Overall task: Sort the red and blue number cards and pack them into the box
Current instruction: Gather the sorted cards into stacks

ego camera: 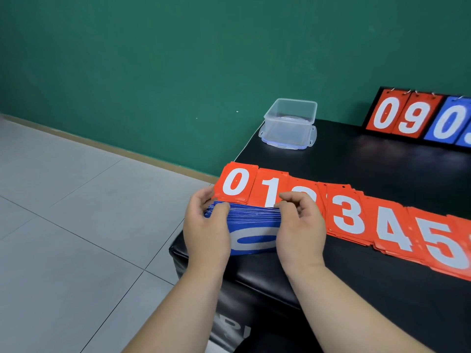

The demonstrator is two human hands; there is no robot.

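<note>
By table corner [244, 273], blue stack [252, 218]

Black table [382, 169] against green wall [153, 59], grey tiled floor [63, 225]

Blue stack [251, 218], red row [348, 217], clear box [290, 122]

1. The black desk [356, 169] is carrying these items.
2. Red number cards [344, 215] are lying in a row.
3. A clear box [290, 123] is sitting far left.
4. A flip scoreboard [418, 115] is standing far right.
</note>
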